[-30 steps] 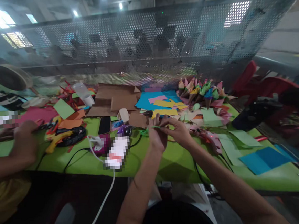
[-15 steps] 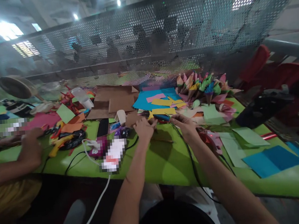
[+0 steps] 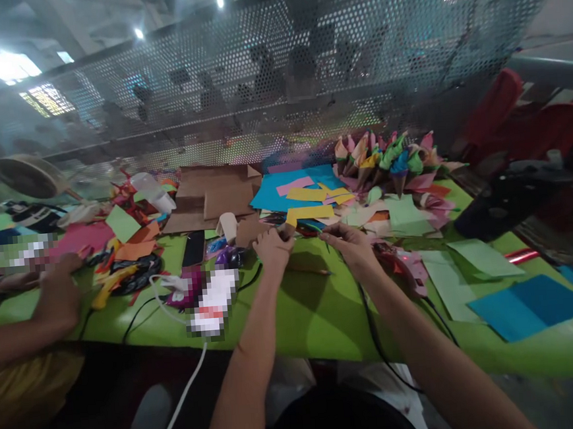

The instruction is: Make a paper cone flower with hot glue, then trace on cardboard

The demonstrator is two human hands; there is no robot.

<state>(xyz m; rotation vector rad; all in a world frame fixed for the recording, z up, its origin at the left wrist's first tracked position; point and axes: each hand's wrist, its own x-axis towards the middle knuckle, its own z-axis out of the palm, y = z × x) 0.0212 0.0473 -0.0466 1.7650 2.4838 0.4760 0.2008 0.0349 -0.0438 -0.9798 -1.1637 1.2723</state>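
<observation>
My left hand (image 3: 272, 250) is closed over the middle of the table, thumb and fingers pinched. A small brown and yellow piece shows at its fingertips, too small to name, touching or just in front of a yellow paper strip (image 3: 310, 212). Level with it, my right hand (image 3: 348, 241) is closed in a pinch; a thin dark tip shows below its fingers, and I cannot make out what it is. Between and behind the hands lie small blue and green items, partly hidden. On the table below them rests a thin brown stick (image 3: 308, 271).
Paper ice-cream cones (image 3: 386, 157) stand at the back right. A pink glue gun (image 3: 410, 272) lies right of my right hand. Left are a phone (image 3: 214, 303) on a white cable, a purple power block (image 3: 186, 290), a yellow glue gun (image 3: 118, 280) and a co-worker's arm (image 3: 51, 312).
Both hands have stayed close together over the same spot, with the right fingertips slightly further left. More of the brown and yellow piece shows at my left fingertips. The view has shifted slightly.
</observation>
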